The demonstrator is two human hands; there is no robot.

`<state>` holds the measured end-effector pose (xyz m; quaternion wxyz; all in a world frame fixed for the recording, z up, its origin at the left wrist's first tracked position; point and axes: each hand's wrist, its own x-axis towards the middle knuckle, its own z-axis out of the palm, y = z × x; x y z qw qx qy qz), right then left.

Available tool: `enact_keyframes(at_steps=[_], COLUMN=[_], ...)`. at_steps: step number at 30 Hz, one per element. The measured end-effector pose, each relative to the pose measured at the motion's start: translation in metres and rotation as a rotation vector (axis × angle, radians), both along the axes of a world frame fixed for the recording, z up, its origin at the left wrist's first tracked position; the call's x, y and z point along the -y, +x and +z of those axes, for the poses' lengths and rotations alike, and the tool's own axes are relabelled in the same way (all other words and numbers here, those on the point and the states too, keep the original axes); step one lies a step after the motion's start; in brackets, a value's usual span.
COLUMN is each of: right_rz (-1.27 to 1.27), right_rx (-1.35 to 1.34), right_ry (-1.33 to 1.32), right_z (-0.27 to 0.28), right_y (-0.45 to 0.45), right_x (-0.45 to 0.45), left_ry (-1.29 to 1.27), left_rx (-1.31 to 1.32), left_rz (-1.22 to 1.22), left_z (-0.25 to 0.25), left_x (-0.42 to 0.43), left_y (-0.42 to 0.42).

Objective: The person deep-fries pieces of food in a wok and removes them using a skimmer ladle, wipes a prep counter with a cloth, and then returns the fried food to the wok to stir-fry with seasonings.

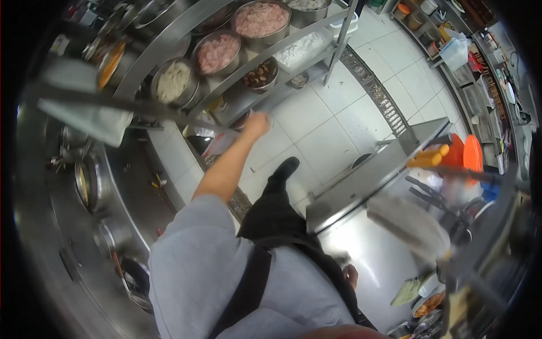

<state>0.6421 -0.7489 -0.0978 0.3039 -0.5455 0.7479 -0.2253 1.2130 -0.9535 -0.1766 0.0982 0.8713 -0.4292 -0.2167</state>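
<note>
My left hand (257,125) is stretched forward over the tiled floor, beside the lower edge of a steel rack (226,90). Its fingers look curled in and slightly blurred, and whatever may be inside them is hidden. Low at my right side, my right hand (351,276) shows only in part, close to a steel counter (361,248); its fingers are too small to make out. On the rack stand metal bowls of pink meat (218,53), a bowl of pale food (174,82) and a bowl of dark pieces (261,74).
White floor tiles (322,130) lie ahead, crossed by a drain grate (375,90). Pots (90,183) stand in the counter on the left. Orange-handled tools (428,156) and an orange item (472,153) are on the right. Shelves (471,101) line the far right.
</note>
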Motion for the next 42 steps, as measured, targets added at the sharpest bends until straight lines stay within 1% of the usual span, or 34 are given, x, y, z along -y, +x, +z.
enact_keyframes(at_steps=[1, 2, 3, 4, 5, 6, 7, 8, 10, 12, 13, 15, 16, 17, 22, 23, 24, 25, 26, 27, 28, 29, 31, 32, 33, 34, 35, 36, 37, 38, 39, 40, 41, 42], right_rz=[0.055, -0.036, -0.071, -0.109, -0.166, -0.221, -0.21, -0.228, -0.155, -0.202, -0.253, -0.195, -0.223, -0.269, -0.381, -0.34, -0.306, -0.274, -0.26, -0.284, -0.334, -0.4, -0.519, -0.55, -0.636, -0.676, -0.711, -0.741, -0.821, -0.905, -0.939, -1.035, -1.122, -1.205], right_rx=[-0.111, -0.085, -0.079, -0.072, -0.077, -0.08, -0.142, -0.154, -0.215, -0.303, -0.305, -0.319, -0.209, -0.182, -0.117, -0.22, -0.324, -0.372, -0.419, -0.361, -0.307, -0.283, -0.256, -0.249, -0.182, -0.168, -0.203, -0.237, -0.204, -0.156, -0.262, -0.202, -0.184, -0.181], right_ry=[-0.01, 0.075, 0.161, 0.246, 0.264, 0.279, 0.312, 0.313, 0.297, 0.297, 0.371, 0.232, 0.229, 0.208, 0.155, 0.173, 0.202, 0.172, 0.143, 0.14, 0.12, 0.086, 0.01, -0.028, 0.015, -0.007, 0.055, 0.118, 0.145, 0.179, 0.19, 0.21, 0.267, 0.312], right_z=[0.014, 0.003, 0.023, 0.043, 0.042, 0.041, 0.043, 0.045, 0.046, 0.046, 0.059, 0.027, 0.006, -0.002, 0.011, 0.025, 0.039, 0.045, 0.048, 0.055, 0.063, 0.07, 0.073, 0.067, 0.063, 0.055, 0.043, 0.029, 0.016, 0.001, -0.006, -0.011, -0.019, -0.026], right_y=[0.017, 0.015, 0.037, 0.058, 0.062, 0.06, 0.06, 0.058, 0.057, 0.063, 0.078, 0.051, 0.025, 0.027, 0.048, 0.061, 0.069, 0.071, 0.068, 0.065, 0.062, 0.06, 0.046, 0.033, 0.023, 0.013, 0.002, -0.013, -0.023, -0.031, -0.035, -0.034, -0.029, -0.029], right_x=[0.011, 0.008, 0.022, 0.036, 0.036, 0.032, 0.031, 0.029, 0.021, 0.021, 0.034, 0.011, -0.004, 0.0, -0.003, 0.003, 0.005, -0.003, -0.013, -0.022, -0.036, -0.052, -0.1, -0.127, -0.154, -0.186, -0.219, -0.252, -0.282, -0.324, -0.358, -0.393, -0.432, -0.466], left_ry=[-0.05, -0.072, -0.099, -0.035, -0.046, -0.005, 0.014, 0.031, 0.049, 0.056, 0.056, 0.053, 0.044, 0.045, 0.033, 0.029, 0.03, 0.149, 0.262, 0.052, -0.145, -0.22, -0.238, -0.459, -0.261, -0.289, -0.314, -0.372, -0.308, -0.239, -0.252, -0.164, -0.178, -0.104], left_rx=[0.053, 0.1, 0.152, 0.061, 0.107, 0.147, 0.14, 0.138, 0.126, 0.103, 0.094, 0.08, 0.074, 0.071, 0.066, 0.066, 0.071, 0.071, 0.08, -0.107, -0.031, -0.093, -0.109, 0.044, -0.277, -0.304, -0.329, -0.594, -0.661, -0.712, -0.892, -0.782, -0.818, -0.867], left_rz=[-0.016, 0.057, 0.129, 0.271, 0.168, 0.26, 0.245, 0.231, 0.212, 0.188, 0.179, 0.174, 0.178, 0.189, 0.18, 0.177, 0.143, 0.129, 0.096, 0.229, 0.075, 0.111, 0.034, 0.037, 0.151, 0.113, 0.086, 0.102, 0.061, 0.014, -0.074, -0.192, -0.34, -0.424], left_z=[-0.027, -0.049, -0.068, -0.058, -0.084, -0.136, -0.144, -0.148, -0.163, -0.173, -0.175, -0.174, -0.173, -0.171, -0.159, -0.155, -0.137, -0.115, -0.072, 0.0, -0.009, -0.008, -0.054, -0.082, -0.073, -0.067, -0.066, -0.065, -0.054, -0.031, -0.007, 0.024, 0.033, 0.056], left_x=[0.027, 0.051, 0.075, 0.097, 0.112, 0.126, 0.137, 0.141, 0.148, 0.154, 0.155, 0.163, 0.166, 0.165, 0.163, 0.163, 0.164, 0.16, 0.159, 0.149, 0.135, 0.119, 0.09, 0.076, 0.061, 0.042, 0.018, -0.006, -0.023, -0.048, -0.076, -0.098, -0.114, -0.127], left_y=[0.039, 0.074, 0.102, 0.116, 0.145, 0.177, 0.188, 0.19, 0.192, 0.197, 0.2, 0.199, 0.195, 0.192, 0.184, 0.182, 0.171, 0.162, 0.14, 0.091, 0.084, 0.068, 0.07, 0.059, 0.04, 0.013, -0.015, -0.044, -0.076, -0.116, -0.157, -0.197, -0.229, -0.27])
